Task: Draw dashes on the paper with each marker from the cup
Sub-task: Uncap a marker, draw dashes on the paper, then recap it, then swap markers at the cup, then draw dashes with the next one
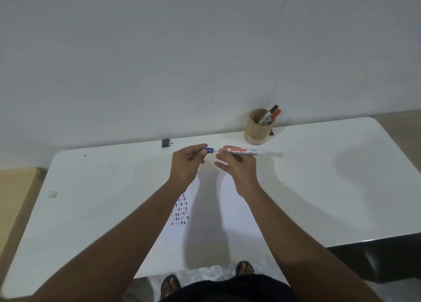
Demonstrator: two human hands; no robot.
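Left hand: raised above the white table, fingers pinched on the blue cap at the marker's left end. Whether the cap is seated on the tip or just separated from it cannot be told.

Paper: lies flat on the table below and between both forearms, nearer the person than the hands. A block of short blue and red dashes sits on its left part, just beside the left forearm.

Right hand: just right of the left hand, fingers clamped on the marker near its capped end. The white barrel is held roughly level and projects to the right past the fingers.

Cup: wooden, standing upright beyond and to the right of the right hand, near the wall. It holds two markers, one black-capped and one red-capped, leaning right.
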